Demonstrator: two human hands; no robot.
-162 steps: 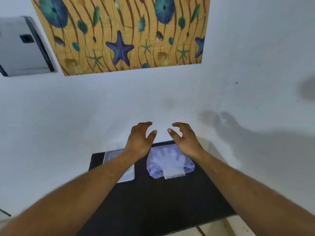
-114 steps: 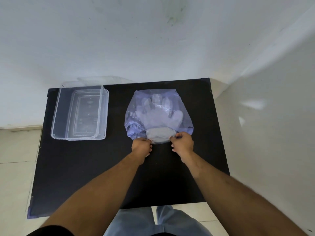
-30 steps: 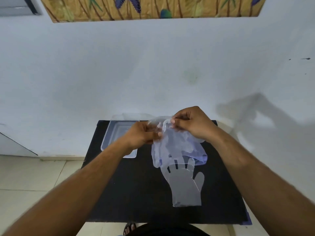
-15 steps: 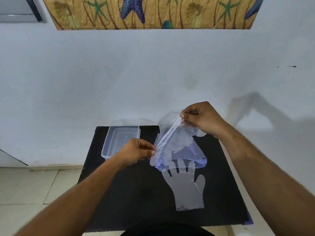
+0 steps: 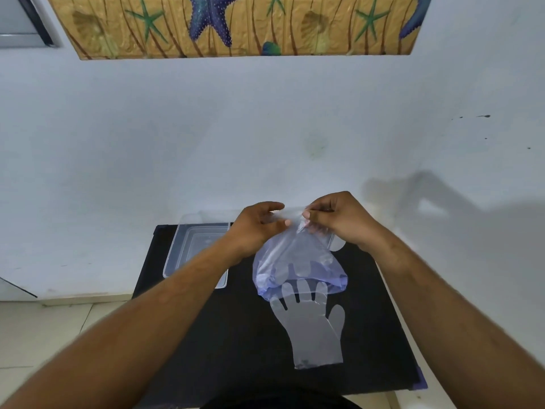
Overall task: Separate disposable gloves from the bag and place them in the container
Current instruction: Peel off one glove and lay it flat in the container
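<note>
A translucent bluish plastic bag (image 5: pixel 295 261) hangs above the black table (image 5: pixel 224 349), its bottom resting near the table's middle. My left hand (image 5: pixel 256 228) and my right hand (image 5: pixel 339 222) pinch the bag's top edge, fingertips close together. Pale gloves show faintly through the bag. One clear disposable glove (image 5: pixel 312 329) lies flat on the table just below the bag, fingers pointing away from me. The clear rectangular container (image 5: pixel 194 249) sits at the table's far left, partly hidden by my left forearm.
A white wall rises right behind the table, with a starfish-patterned panel (image 5: pixel 236 25) high up. Tiled floor (image 5: pixel 44 335) lies to the left. The table's right edge (image 5: pixel 395 320) is close to the wall's corner.
My left hand has risen from the bag's lower side to its top edge, beside my right hand. The bag hangs more upright. The loose glove has not moved.
</note>
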